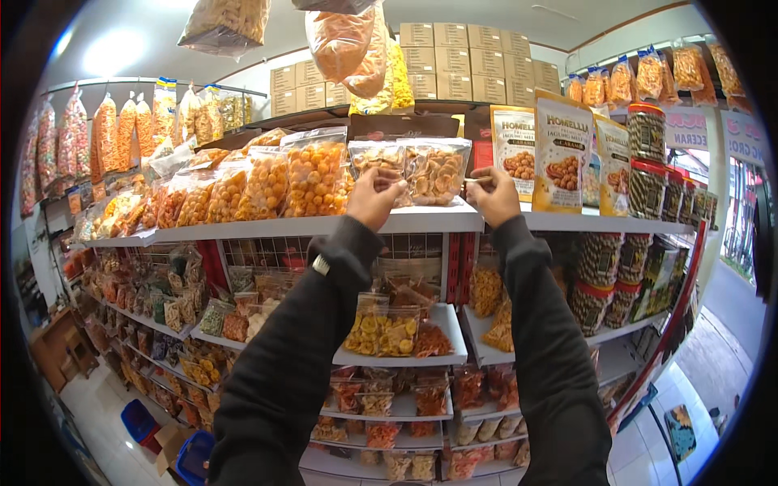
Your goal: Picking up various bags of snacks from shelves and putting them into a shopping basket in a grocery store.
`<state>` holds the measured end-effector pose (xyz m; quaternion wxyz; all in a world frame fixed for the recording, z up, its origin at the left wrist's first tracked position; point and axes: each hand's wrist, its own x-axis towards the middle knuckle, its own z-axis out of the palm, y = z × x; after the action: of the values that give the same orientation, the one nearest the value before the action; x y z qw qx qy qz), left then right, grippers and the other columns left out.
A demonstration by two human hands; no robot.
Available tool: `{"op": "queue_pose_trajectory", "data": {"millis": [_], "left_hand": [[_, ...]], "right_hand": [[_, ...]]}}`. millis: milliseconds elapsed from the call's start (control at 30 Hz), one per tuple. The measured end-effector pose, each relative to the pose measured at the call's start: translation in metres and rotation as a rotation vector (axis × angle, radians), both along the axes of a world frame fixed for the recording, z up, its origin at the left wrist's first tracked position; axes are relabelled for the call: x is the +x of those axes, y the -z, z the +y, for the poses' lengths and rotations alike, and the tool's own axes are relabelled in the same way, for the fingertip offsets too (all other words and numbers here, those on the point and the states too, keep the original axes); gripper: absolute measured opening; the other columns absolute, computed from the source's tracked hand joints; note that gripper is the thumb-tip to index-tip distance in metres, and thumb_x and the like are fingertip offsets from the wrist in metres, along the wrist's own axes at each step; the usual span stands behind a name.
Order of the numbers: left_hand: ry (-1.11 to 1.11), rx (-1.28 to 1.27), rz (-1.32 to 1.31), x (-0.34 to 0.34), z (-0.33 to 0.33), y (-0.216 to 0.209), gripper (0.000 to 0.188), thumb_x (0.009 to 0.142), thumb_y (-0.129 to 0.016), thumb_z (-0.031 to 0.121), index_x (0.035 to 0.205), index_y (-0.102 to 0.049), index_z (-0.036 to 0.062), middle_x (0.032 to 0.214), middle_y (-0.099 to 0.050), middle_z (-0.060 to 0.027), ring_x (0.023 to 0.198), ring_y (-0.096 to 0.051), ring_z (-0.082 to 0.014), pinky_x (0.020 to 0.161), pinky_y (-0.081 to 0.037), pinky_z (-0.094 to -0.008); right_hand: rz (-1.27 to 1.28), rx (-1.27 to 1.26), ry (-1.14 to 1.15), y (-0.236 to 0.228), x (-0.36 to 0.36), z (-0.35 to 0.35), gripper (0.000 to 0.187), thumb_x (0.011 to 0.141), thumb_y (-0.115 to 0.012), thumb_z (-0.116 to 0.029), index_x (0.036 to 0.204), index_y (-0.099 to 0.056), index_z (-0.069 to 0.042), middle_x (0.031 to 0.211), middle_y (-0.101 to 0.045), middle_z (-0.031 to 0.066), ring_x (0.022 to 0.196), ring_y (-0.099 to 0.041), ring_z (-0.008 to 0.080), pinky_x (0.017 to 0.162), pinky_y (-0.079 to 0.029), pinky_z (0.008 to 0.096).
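Observation:
On the top shelf a clear zip bag of round brown snacks point(438, 172) stands upright, with my hands at its two sides. My left hand point(378, 197) is closed, its finger and thumb pinched at the bag's left edge. On the other side, my right hand point(494, 194) pinches at the right edge; the fingertips partly hide the contact. Behind my left hand stands a similar snack bag point(377, 154), its lower part covered. Large clear bags of orange snack balls point(314, 172) line the shelf to the left. White-and-gold snack pouches point(559, 154) stand right of my right hand.
The white top shelf point(324, 228) has its front edge below my hands. Red-lidded jars point(647, 190) are stacked at its right end. More bags hang overhead point(344, 40). Cartons point(458, 61) are piled behind. Lower shelves hold banana-chip bags point(397, 334); blue bins point(194, 458) stand on the floor.

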<state>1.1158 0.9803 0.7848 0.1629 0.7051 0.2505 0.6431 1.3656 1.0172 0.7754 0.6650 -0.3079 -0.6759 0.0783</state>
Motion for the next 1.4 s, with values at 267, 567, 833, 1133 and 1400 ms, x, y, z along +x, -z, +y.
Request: {"op": "queue_pose_trajectory", "data": {"millis": [267, 567, 833, 1133, 1400], "left_hand": [[-0.862, -0.544, 0.303, 0.015, 0.092, -0.036, 0.113, 0.07, -0.075, 0.028, 0.147, 0.004, 0.0027, 0.143, -0.023, -0.0363, 0.134, -0.031, -0.0412, 0.111, -0.027, -0.042], [-0.901, -0.528, 0.256, 0.041, 0.108, -0.03, 0.143, 0.05, -0.09, 0.043, 0.143, 0.008, -0.0044, 0.144, -0.015, -0.0362, 0.134, -0.029, -0.0417, 0.108, -0.033, -0.0399], [-1.092, 0.027, 0.167, 0.041, 0.063, -0.021, 0.105, 0.045, -0.093, 0.036, 0.119, -0.036, -0.0118, 0.11, -0.057, -0.026, 0.108, -0.053, -0.0356, 0.095, -0.044, -0.0401], [-0.546, 0.349, 0.154, 0.038, -0.093, 0.006, 0.091, 0.055, -0.09, 0.035, 0.118, -0.033, -0.0009, 0.097, -0.065, -0.0173, 0.094, -0.065, -0.0306, 0.082, -0.05, -0.0405], [-0.442, 0.11, 0.082, -0.075, -0.218, 0.163, 0.097, 0.058, -0.091, 0.026, 0.127, -0.028, -0.0014, 0.12, -0.055, -0.0196, 0.107, -0.059, -0.0275, 0.091, -0.048, -0.0344]], "right_hand": [[-0.152, -0.569, 0.193, -0.06, -0.007, 0.088, 0.085, 0.063, -0.082, -0.038, 0.119, -0.049, 0.016, 0.116, -0.058, 0.0282, 0.108, -0.06, 0.0318, 0.09, -0.047, 0.0352], [-0.323, -0.575, 0.128, -0.054, 0.004, 0.139, 0.079, 0.059, -0.087, -0.029, 0.119, -0.053, 0.01, 0.112, -0.061, 0.0203, 0.098, -0.062, 0.0226, 0.087, -0.047, 0.0294], [-0.112, -0.159, -0.061, -0.036, -0.011, 0.132, 0.071, 0.061, -0.082, -0.009, 0.123, -0.048, 0.004, 0.111, -0.063, 0.0162, 0.099, -0.063, 0.0245, 0.09, -0.049, 0.0313], [0.121, 0.145, -0.451, 0.015, 0.001, -0.084, 0.063, 0.075, -0.072, -0.004, 0.129, -0.04, 0.001, 0.104, -0.064, 0.0112, 0.092, -0.064, 0.017, 0.083, -0.052, 0.0283], [0.015, -0.295, -0.726, 0.16, -0.084, -0.167, 0.067, 0.073, -0.075, -0.004, 0.129, -0.04, 0.002, 0.109, -0.061, 0.0111, 0.1, -0.061, 0.0182, 0.081, -0.048, 0.0277]]}}
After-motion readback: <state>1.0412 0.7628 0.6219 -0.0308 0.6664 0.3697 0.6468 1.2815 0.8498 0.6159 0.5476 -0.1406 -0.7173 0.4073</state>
